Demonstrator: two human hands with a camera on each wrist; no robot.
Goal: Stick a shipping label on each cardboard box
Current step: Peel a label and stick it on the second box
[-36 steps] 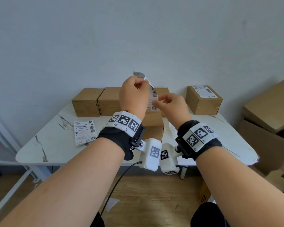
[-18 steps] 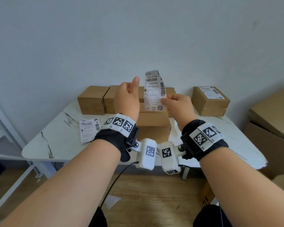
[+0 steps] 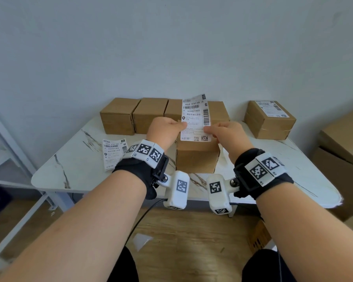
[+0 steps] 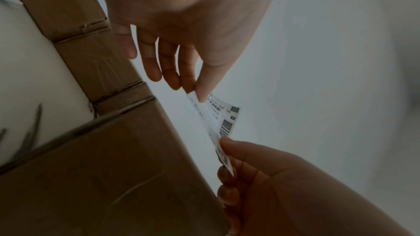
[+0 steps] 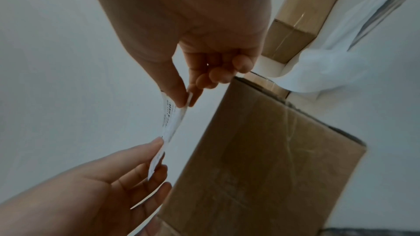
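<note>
Both hands hold a white shipping label upright, just above the top of a plain cardboard box at the table's middle. My left hand pinches its left edge and my right hand pinches its right edge. In the left wrist view, thumb and forefinger nip the label beside the box. The right wrist view shows the same pinch on the label, a small gap away from the box. Whether the label's lower edge touches the box top I cannot tell.
Several plain boxes line the wall at the back of the white marble table. A labelled box stands at the back right. Another label lies on the left. Big cartons sit beyond the right edge.
The label has come down from chest height to just over the middle box. My left hand, which had let go with its thumb up, now pinches the left edge again.
</note>
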